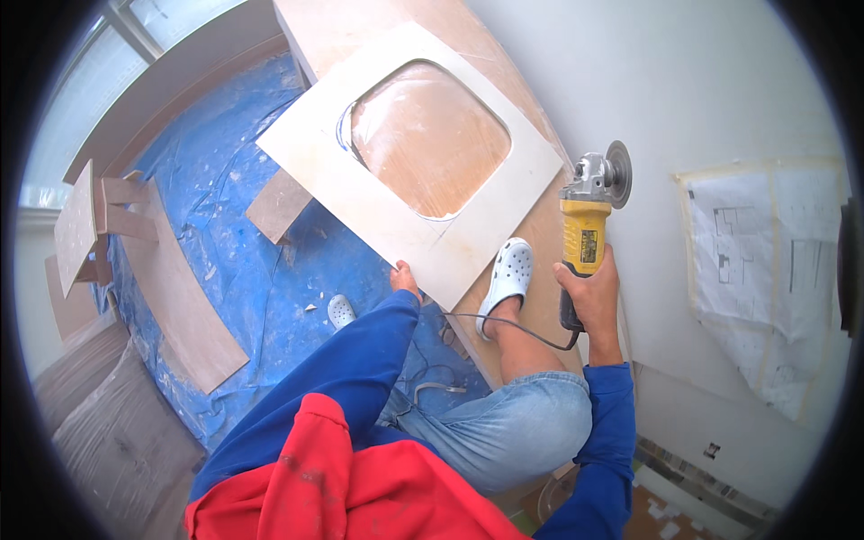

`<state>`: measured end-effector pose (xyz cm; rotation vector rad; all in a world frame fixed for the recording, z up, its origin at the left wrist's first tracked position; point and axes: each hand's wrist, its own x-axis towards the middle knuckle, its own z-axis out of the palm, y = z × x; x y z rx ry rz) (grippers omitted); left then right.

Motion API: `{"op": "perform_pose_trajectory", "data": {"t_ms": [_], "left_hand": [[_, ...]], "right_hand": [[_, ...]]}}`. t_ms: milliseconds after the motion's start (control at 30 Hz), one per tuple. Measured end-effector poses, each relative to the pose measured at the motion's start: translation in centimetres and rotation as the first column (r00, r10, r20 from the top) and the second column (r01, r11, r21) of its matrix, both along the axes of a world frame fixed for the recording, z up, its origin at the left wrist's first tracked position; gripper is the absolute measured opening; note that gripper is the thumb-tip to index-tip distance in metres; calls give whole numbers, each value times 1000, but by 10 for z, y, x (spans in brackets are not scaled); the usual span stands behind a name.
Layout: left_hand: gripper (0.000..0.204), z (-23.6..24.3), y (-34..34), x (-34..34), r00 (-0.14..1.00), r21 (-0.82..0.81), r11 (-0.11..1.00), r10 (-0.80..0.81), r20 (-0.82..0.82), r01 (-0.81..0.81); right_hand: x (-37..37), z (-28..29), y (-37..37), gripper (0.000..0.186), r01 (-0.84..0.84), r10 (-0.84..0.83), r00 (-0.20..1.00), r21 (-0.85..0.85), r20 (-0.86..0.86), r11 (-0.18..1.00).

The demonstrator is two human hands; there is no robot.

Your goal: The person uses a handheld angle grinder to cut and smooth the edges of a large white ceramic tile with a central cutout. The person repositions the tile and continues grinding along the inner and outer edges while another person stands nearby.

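My right hand (592,297) grips the yellow body of an angle grinder (589,211), its disc (619,162) raised off the wood near the white wall. My left hand (405,277) holds the near edge of a pale plywood panel (315,153) with a large rounded square cut-out. That panel lies tilted on a longer brown board (549,243). My right foot in a white clog (509,270) rests on the brown board, knee bent. The grinder's black cable (504,322) trails across my leg.
Blue plastic sheeting (225,225) covers the floor, with a curved wooden piece (175,288) and offcuts (279,205) on it. My other white clog (341,310) stands on the sheeting. Paper drawings (765,261) hang on the wall at right. A window (99,81) is at upper left.
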<state>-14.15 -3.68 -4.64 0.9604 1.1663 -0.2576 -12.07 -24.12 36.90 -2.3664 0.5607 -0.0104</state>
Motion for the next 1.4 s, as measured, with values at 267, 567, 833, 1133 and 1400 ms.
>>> {"op": "perform_pose_trajectory", "data": {"t_ms": [267, 567, 833, 1133, 1400], "left_hand": [[46, -21, -13, -6, 998, 404, 913, 41, 56, -60], [73, 19, 2, 17, 986, 680, 734, 115, -125, 1], [87, 38, 31, 30, 959, 741, 667, 149, -240, 82], [83, 24, 65, 27, 958, 824, 544, 120, -261, 156], [84, 14, 83, 20, 981, 877, 457, 46, -188, 147]], "right_hand": [[82, -67, 8, 53, -214, 215, 976, 250, 25, 944], [112, -105, -8, 55, -341, 365, 930, 269, -45, 901], [131, -131, -28, 55, -410, 441, 895, 271, -64, 871], [148, -160, -46, 50, -431, 484, 872, 361, -70, 827], [160, -173, -61, 51, -481, 538, 840, 365, -67, 797]]}}
